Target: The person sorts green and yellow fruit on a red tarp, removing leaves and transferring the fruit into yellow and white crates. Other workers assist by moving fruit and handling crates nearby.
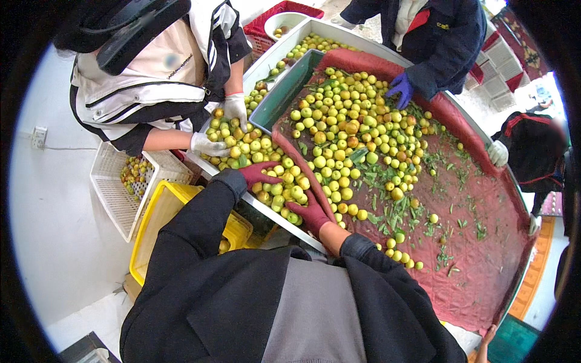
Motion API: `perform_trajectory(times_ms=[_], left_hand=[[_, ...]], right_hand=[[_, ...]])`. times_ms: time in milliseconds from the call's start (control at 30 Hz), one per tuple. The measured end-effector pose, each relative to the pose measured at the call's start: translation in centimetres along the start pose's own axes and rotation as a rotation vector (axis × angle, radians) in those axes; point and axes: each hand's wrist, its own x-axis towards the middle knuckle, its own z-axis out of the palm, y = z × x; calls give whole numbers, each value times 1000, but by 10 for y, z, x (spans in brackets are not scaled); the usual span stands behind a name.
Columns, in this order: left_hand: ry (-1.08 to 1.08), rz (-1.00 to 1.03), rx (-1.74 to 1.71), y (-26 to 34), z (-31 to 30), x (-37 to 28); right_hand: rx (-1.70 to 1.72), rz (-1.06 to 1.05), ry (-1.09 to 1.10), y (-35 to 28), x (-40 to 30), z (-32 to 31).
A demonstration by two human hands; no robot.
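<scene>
Both my hands wear maroon gloves and rest among small round yellow-green fruits (272, 188), which look like jujubes, some blushed brown. My left hand (258, 174) lies on the pile at its near left side, fingers spread. Across from it, my right hand (313, 214) cups the pile's right side with thumb and fingers apart, beside the rolled edge of a red cloth (299, 165). Several fruits lie between the two hands; neither hand visibly grips one. The white rim (272, 218) of the sorting table passes below both hands.
A co-worker's white-gloved hands (211, 145) touch the same pile at left. Another person's purple-gloved hand (401, 90) reaches over fruits and leaves on the red sheet (481, 272). A green crate (283, 93) stands between fruit areas. Yellow (154, 231) and white crates (113, 190) sit below left.
</scene>
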Motion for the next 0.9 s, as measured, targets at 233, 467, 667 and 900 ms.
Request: perform_trajectory(times_ms=[233,467,667,900], left_hand=[[49,9,84,-6,3,0],[72,-59,-131,1,11,-2],[12,32,-153,17,22,-13],[79,51,-233,0,30,-9]], right_hand=[[-45,-31,20,17,9,-3],[98,-29,-29,5,7,-1],[79,-54,-76,-3,5,0],[128,-11,-143,-22,7,9]])
